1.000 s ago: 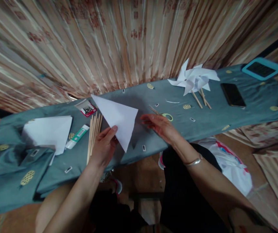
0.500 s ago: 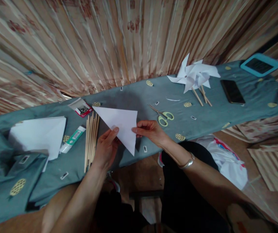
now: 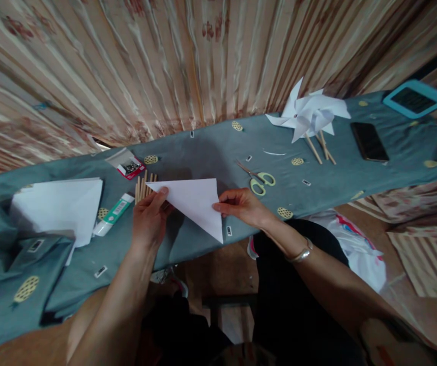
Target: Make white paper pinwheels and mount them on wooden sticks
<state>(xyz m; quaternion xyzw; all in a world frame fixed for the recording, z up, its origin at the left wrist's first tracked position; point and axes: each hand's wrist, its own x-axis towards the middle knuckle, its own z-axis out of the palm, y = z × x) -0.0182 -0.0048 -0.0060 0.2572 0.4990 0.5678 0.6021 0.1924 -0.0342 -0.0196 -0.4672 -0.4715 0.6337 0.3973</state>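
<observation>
A white sheet of paper (image 3: pixel 199 203), folded into a triangle, is held up over the cloth-covered table between both hands. My left hand (image 3: pixel 150 216) pinches it near its left corner, thumb on top. On the right edge, my right hand (image 3: pixel 243 207) grips the paper between thumb and fingers. Several wooden sticks (image 3: pixel 142 187) lie under my left hand, which hides most of their length. Green-handled scissors (image 3: pixel 258 179) rest just beyond my right hand.
At left lie a stack of white paper (image 3: pixel 60 208), a green-and-white glue box (image 3: pixel 114 214) and an opened red box of small metal pieces (image 3: pixel 129 166). Paper pinwheels (image 3: pixel 313 114) on sticks, a phone (image 3: pixel 370 141) and a blue-framed device (image 3: pixel 414 98) are at right.
My left hand has slid left along the fold, from the middle of the paper's lower edge to its left corner. My right hand keeps its hold on the right edge.
</observation>
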